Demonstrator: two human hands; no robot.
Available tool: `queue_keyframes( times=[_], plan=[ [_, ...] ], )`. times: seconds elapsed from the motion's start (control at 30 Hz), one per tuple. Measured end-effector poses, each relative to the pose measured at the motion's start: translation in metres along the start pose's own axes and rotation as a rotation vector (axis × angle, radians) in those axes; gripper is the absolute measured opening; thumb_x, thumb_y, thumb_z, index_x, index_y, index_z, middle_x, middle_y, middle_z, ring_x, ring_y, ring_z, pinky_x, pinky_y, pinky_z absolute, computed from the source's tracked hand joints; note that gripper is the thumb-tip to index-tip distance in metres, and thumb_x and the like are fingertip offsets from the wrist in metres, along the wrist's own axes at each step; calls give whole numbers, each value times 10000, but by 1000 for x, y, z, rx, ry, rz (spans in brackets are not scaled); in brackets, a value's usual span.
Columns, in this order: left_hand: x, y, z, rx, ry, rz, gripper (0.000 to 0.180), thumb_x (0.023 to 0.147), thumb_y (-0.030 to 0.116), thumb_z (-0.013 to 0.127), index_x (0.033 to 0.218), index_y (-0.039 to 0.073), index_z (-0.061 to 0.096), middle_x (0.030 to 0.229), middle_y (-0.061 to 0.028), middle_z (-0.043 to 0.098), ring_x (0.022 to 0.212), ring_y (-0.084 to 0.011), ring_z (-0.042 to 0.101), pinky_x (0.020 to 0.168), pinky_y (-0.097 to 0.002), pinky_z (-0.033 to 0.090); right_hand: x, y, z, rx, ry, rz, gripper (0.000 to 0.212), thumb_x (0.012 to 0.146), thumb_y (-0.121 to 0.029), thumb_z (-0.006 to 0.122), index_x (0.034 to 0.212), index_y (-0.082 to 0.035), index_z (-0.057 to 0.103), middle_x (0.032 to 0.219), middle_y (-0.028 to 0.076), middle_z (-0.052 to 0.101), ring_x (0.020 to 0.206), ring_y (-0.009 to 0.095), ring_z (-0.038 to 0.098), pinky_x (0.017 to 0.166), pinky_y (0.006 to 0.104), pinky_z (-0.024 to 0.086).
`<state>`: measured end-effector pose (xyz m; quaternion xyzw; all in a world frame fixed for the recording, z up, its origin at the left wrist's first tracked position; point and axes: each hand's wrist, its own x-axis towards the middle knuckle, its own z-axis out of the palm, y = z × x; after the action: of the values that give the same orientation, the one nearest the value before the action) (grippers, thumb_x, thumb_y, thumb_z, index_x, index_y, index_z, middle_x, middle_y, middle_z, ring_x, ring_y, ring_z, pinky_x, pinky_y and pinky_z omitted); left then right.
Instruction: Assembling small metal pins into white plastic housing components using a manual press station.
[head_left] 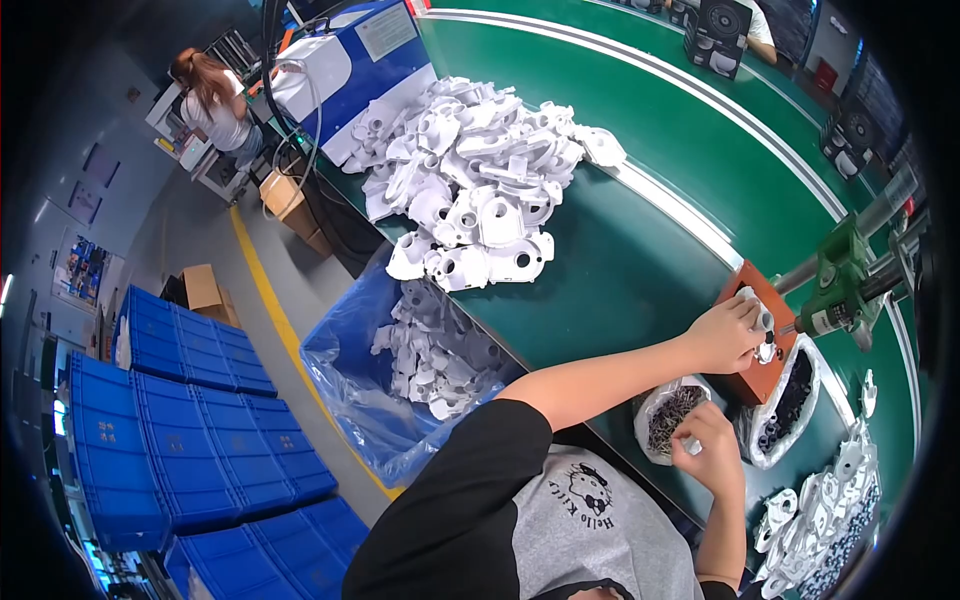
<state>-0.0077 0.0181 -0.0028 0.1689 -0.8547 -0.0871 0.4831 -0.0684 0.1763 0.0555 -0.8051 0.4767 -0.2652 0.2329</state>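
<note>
My left hand (728, 336) is closed around a small white plastic part (762, 322), steadying it on an orange-brown block (745, 384). Right beside that block is the tip of a green machine head (838, 280). My right hand (712, 450) hovers at the edge of an open bag of small screws (672, 418), its fingertips pinched together. Whatever lies between those fingertips is too small to make out. A second white bag (785, 405) holding small dark parts stands just right of my right hand.
A large heap of white plastic parts (480, 165) covers the far left of the green bench (590, 290). More lie in a blue lined bin (345, 400) below the bench edge. Flat white parts (815, 520) spread at the near right. Blue crates (200, 400) stack at left; a person (220, 110) works beyond.
</note>
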Motion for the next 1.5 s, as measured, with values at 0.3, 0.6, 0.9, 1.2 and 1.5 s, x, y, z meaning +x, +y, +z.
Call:
queue_keyframes(
  times=[0.3, 0.6, 0.9, 1.2, 1.5],
  plan=[
    [0, 1, -1, 11, 6, 14, 129, 639, 122, 627, 729, 35, 595, 946, -217, 609, 949, -350, 569, 895, -430, 446, -1, 0, -2, 67, 15, 48, 120, 574, 4, 647, 676, 5, 583, 720, 100, 563, 720, 270, 566, 647, 352, 466],
    [0, 0, -1, 17, 14, 17, 132, 639, 130, 626, 729, 38, 594, 944, -215, 611, 952, -346, 571, 898, -428, 446, 0, -2, -2, 69, 22, 86, 136, 587, 30, 640, 712, 12, 591, 724, 106, 558, 698, 263, 563, 619, 334, 461],
    [0, 1, -1, 13, 14, 14, 132, 644, 132, 621, 735, 39, 599, 946, -213, 608, 953, -346, 570, 890, -427, 447, -1, -1, -3, 81, 35, 83, 122, 613, 45, 641, 725, 19, 598, 720, 104, 554, 676, 248, 562, 602, 325, 453],
    [-3, -3, 5, -49, -81, -52, 201, 652, 177, 617, 779, 23, 642, 1025, -281, 612, 1038, -395, 563, 1003, -467, 391, 3, 0, -6, 89, 33, 107, 128, 621, 50, 663, 733, 21, 608, 728, 106, 575, 689, 254, 585, 618, 341, 471],
    [-5, -1, 15, 1, -23, -41, 257, 620, 231, 655, 781, 31, 640, 1027, -269, 593, 1041, -393, 542, 958, -472, 409, 2, 12, -16, 48, 55, 127, 126, 648, 80, 610, 750, 10, 581, 713, 116, 561, 644, 231, 562, 611, 313, 461]
  ],
)
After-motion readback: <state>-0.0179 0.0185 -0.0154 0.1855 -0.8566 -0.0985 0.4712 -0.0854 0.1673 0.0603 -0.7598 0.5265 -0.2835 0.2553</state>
